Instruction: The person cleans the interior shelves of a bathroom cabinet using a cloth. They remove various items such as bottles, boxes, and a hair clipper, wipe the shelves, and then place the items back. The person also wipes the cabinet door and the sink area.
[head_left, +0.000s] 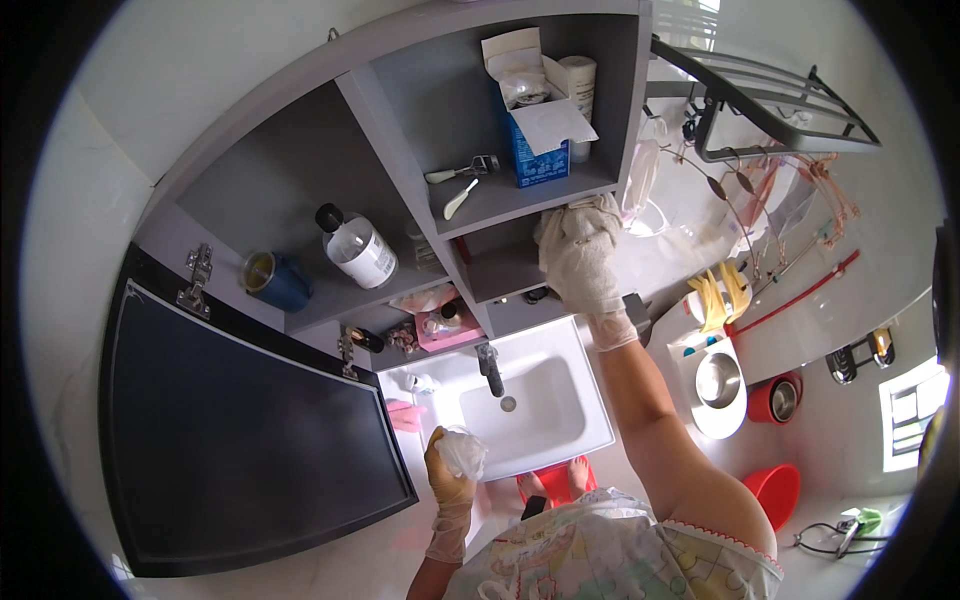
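Note:
My right hand (592, 277), in a thin translucent glove, is wrapped in a beige cloth (581, 244) at the right end of a lower compartment in the grey wall cabinet (525, 208). The cloth hides its fingers. Below, left of the white washbasin (598, 390), my gloved left hand (448, 469) holds a crumpled whitish, translucent item (463, 452); whether it is plastic or tissue I cannot tell. An open blue box (541, 161), a white roll or cylinder (579, 82) and an eyelash curler (465, 169) stand or lie in the compartment above the cloth.
An open dark mirror door (255, 435) hangs at left. Shelves hold a clear bottle (362, 251), a blue cup (281, 283) and a pink container (448, 330). A black faucet (490, 371) projects over the basin. A black metal rack (780, 135) and clothes hangers are at right. My feet are on something red (557, 484).

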